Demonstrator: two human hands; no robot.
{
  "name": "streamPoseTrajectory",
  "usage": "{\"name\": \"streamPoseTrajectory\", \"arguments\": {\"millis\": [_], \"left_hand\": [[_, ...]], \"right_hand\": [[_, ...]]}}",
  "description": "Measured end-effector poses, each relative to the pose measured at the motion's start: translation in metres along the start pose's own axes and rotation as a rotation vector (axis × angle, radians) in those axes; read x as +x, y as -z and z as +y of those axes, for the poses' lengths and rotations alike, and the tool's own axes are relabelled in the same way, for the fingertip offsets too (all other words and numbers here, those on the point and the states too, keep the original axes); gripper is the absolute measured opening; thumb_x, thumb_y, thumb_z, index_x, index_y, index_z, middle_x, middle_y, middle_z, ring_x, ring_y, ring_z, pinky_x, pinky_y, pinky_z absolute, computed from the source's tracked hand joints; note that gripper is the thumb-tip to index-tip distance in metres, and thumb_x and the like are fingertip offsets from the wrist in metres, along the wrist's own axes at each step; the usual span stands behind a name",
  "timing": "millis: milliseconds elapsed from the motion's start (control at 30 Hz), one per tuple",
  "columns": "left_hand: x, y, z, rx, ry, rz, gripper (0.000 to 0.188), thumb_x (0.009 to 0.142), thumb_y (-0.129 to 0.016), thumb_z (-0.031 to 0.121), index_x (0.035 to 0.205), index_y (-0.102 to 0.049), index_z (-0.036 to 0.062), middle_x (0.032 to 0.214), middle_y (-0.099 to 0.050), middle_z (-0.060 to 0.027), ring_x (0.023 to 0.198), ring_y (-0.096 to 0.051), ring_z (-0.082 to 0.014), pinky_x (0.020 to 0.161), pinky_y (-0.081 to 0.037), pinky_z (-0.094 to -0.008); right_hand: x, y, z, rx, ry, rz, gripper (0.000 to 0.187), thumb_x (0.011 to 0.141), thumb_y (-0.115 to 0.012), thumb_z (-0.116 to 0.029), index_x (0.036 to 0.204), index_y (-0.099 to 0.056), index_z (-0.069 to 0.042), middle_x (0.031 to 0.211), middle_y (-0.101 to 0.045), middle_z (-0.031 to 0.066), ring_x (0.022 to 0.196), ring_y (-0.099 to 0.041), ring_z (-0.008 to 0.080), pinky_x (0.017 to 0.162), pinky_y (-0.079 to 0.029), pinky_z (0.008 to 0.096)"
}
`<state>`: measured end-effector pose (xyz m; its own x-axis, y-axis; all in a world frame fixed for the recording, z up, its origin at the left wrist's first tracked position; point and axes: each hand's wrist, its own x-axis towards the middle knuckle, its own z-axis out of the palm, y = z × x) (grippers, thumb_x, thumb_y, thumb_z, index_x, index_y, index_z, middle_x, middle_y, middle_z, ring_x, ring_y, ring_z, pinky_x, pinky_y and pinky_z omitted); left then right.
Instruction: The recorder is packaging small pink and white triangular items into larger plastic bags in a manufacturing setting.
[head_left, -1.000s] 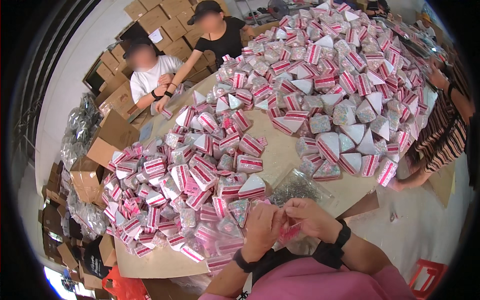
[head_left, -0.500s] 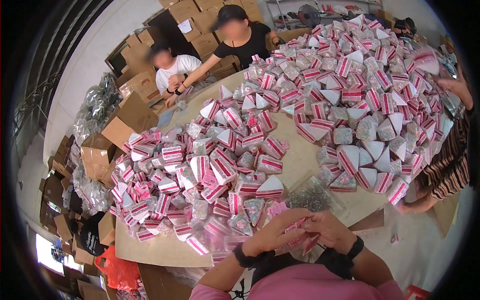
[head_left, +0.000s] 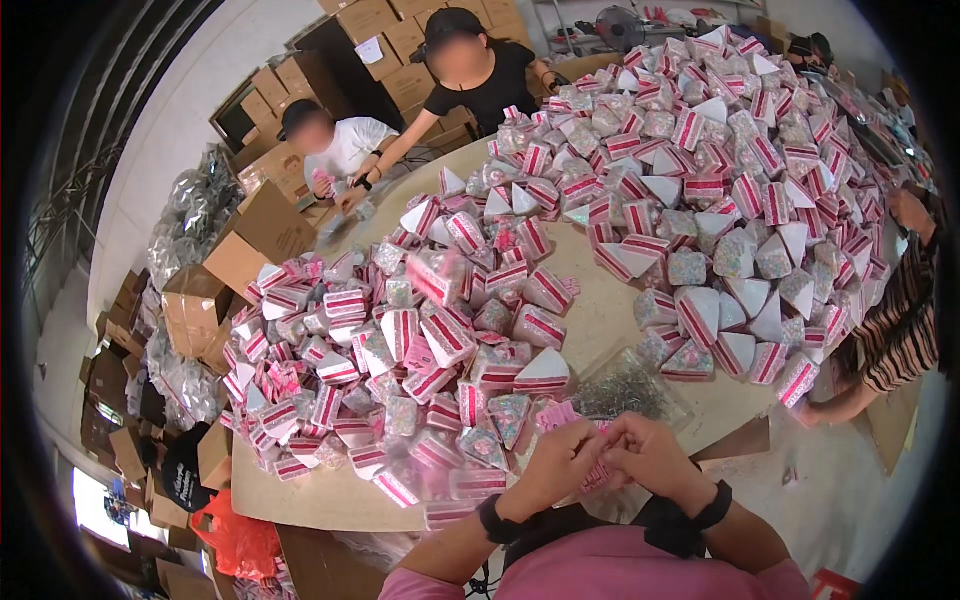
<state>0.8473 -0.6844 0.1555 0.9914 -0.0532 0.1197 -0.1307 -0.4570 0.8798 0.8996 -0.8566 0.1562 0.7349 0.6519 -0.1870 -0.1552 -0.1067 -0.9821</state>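
Close to my body, my left hand (head_left: 548, 468) and my right hand (head_left: 655, 462) meet at the fingertips, both closed. A small pink printed tag (head_left: 596, 477) is pinched between them, partly covered by the fingers. Just beyond my left hand, more pink tags (head_left: 556, 414) lie at the table's edge. A clear plastic bag (head_left: 632, 390) of thin, dark metallic pieces rests beyond my right hand. To the left spreads a heap of cake-slice-shaped pieces (head_left: 400, 335), pink and white, in clear wrap.
A larger heap of the same cake slices (head_left: 700, 190) covers the table's right and far side. Two co-workers (head_left: 470, 95) are across the table; another person's striped sleeve (head_left: 895, 340) is at right. Cardboard boxes (head_left: 265, 225) and a red plastic bag (head_left: 238, 535) stand left.
My hands have drawn together, covering more of the pink tag. A blurred cake slice now appears above the near heap. At right, the co-worker's upper hand no longer has a slice beside it.
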Motion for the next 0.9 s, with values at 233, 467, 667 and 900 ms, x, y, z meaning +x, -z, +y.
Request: {"name": "streamPoseTrajectory", "arguments": {"millis": [233, 467, 667, 900], "left_hand": [[-0.002, -0.008, -0.003, -0.228, 0.119, 0.031, 0.017, 0.093, -0.053, 0.015, 0.084, -0.057, 0.0015, 0.069, -0.048, 0.0031, 0.065, -0.042, -0.0046, 0.056, -0.036, -0.0218], [-0.003, -0.021, -0.002, -0.388, 0.269, 0.050, 0.021, 0.094, -0.049, 0.016, 0.078, -0.053, 0.0031, 0.068, -0.049, 0.0023, 0.062, -0.044, -0.0049, 0.054, -0.036, -0.0215], [-0.025, -0.022, -0.021, 0.345, -0.238, -0.020, 0.017, 0.083, -0.063, 0.018, 0.088, -0.055, 0.0047, 0.084, -0.056, -0.0065, 0.076, -0.055, -0.0215, 0.068, -0.046, -0.0343], [-0.050, -0.054, -0.053, 0.750, -0.443, -0.337, 0.047, 0.082, -0.055, 0.017, 0.127, -0.048, 0.0068, 0.130, -0.045, -0.0149, 0.126, -0.037, -0.0328, 0.106, -0.026, -0.0488]], "right_hand": [[-0.004, -0.008, 0.003, -0.702, 0.508, 0.215, 0.012, 0.082, -0.062, -0.010, 0.090, -0.059, -0.002, 0.076, -0.060, 0.0120, 0.070, -0.062, 0.0277, 0.062, -0.047, 0.0370], [-0.014, -0.001, 0.005, -0.987, 0.593, 0.176, 0.010, 0.082, -0.059, -0.012, 0.087, -0.058, -0.004, 0.076, -0.060, 0.0100, 0.069, -0.059, 0.0291, 0.059, -0.045, 0.0398], [-0.031, 0.045, 0.001, -1.012, 0.742, 0.346, 0.018, 0.078, -0.058, -0.010, 0.094, -0.060, -0.003, 0.077, -0.061, 0.0105, 0.062, -0.061, 0.0229, 0.059, -0.049, 0.0330], [-0.065, 0.067, 0.000, -0.130, 0.027, 0.480, 0.013, 0.089, -0.056, -0.009, 0.092, -0.062, 0.002, 0.066, -0.060, 0.0037, 0.052, -0.053, 0.0067, 0.048, -0.043, 0.0210]]}}
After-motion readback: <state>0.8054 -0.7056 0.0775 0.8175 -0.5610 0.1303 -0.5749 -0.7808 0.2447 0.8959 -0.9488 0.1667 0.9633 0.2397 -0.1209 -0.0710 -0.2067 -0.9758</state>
